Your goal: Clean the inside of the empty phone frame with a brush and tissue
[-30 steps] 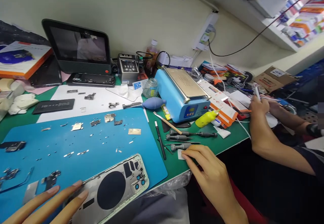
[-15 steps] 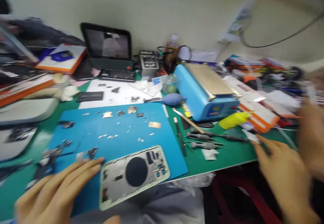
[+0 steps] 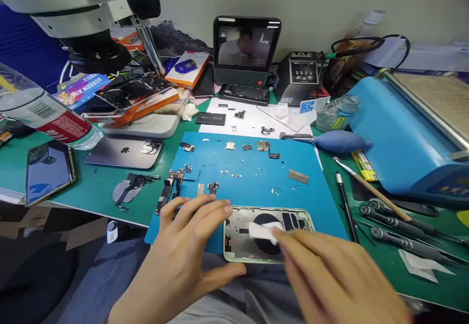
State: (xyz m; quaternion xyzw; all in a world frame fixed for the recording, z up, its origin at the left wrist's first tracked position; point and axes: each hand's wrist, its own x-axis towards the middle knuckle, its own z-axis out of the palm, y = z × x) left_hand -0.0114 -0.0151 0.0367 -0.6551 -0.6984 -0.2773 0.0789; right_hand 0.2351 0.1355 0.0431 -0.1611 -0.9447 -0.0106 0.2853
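An opened phone rear housing (image 3: 242,236) lies at the near edge of a blue work mat (image 3: 249,177). My left hand (image 3: 186,255) rests on the housing's left end, fingers spread over the edge and thumb under its near side. My right hand (image 3: 337,280), somewhat blurred, pinches a small white pad (image 3: 262,230) and presses it onto the housing's dark round coil area. Several tiny screws, brackets and flex parts (image 3: 252,146) lie scattered over the mat.
Screwdrivers and tweezers (image 3: 395,224) lie on the green mat at right, by a blue heating plate machine (image 3: 406,133) and a dust blower (image 3: 330,141). A microscope (image 3: 84,11), phones (image 3: 124,151), a water bottle (image 3: 44,114) and a small screen (image 3: 246,50) stand left and behind.
The view has swung left from the co-worker's side to the mat. My right hand came from the tools at right onto the housing, now with the white pad; my left hand took hold of the housing.
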